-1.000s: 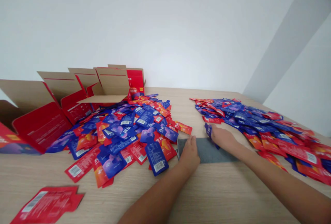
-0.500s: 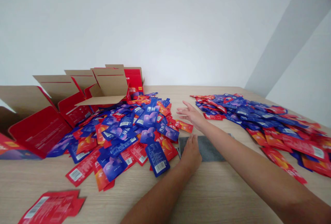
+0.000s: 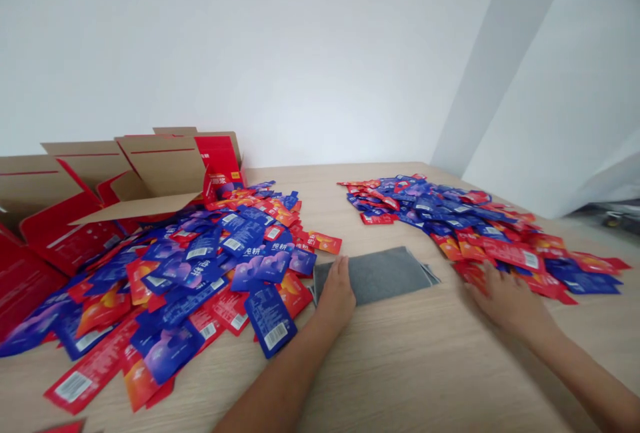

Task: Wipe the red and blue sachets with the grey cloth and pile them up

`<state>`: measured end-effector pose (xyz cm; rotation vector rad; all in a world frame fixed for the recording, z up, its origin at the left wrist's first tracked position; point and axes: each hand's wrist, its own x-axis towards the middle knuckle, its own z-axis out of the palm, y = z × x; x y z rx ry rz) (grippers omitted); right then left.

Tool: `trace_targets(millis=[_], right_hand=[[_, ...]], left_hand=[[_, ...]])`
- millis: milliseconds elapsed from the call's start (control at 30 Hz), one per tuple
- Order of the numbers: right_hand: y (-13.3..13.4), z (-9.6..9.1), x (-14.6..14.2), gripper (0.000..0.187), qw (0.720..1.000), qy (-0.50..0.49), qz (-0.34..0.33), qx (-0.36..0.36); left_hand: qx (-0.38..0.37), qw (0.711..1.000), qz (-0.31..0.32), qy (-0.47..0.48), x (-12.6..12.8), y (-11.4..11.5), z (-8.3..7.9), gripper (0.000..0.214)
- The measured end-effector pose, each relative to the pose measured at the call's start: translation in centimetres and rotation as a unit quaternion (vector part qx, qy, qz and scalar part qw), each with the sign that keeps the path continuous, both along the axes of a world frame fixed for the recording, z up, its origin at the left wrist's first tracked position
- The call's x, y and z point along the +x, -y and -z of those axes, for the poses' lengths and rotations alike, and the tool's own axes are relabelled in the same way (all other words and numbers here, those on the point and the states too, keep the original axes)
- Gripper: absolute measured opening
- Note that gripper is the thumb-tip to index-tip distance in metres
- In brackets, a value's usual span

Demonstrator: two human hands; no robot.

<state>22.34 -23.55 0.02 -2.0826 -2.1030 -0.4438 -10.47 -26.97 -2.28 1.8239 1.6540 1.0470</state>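
A flat grey pouch (image 3: 383,274) lies on the wooden table (image 3: 400,366) between two heaps of red and blue packets. My left hand (image 3: 337,291) rests palm down on the pouch's left end, fingers together and flat. My right hand (image 3: 505,299) lies low at the near edge of the right heap of packets (image 3: 465,223), fingers spread and touching red packets there. It holds nothing that I can make out. The larger left heap of packets (image 3: 200,266) spreads from the boxes toward the pouch.
Several open red cardboard boxes (image 3: 115,183) stand at the back left with flaps up. A white wall runs behind the table, with a slanted grey column at the right. Bare wood shows in front of the pouch, between my arms.
My right hand swung from above the middle of the table to the near edge of the right heap. The left hand stayed on the grey pouch. The view turned right.
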Motion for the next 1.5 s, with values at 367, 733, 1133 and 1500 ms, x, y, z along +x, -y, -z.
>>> trace_targets(millis=[367,733,1133,1500], right_hand=[[0.5,-2.0,-5.0,0.049,0.979,-0.156,-0.121,-0.054],[2.0,-0.5,-18.9,0.042,0.931,-0.101,-0.334,-0.105],[-0.3,-0.1,-15.8,0.046,0.953,-0.013,-0.279,-0.119],[-0.1,-2.0,-14.9,0.048,0.928,-0.201,-0.313,0.027]], left_hand=[[0.008,0.998,0.006,0.055,-0.4,0.2,0.1,0.066],[0.021,0.999,-0.018,0.018,-0.4,0.2,0.4,0.061],[0.018,0.999,-0.004,0.037,-0.6,0.4,0.1,0.059],[0.035,0.999,-0.005,0.026,-0.5,0.3,0.3,0.061]])
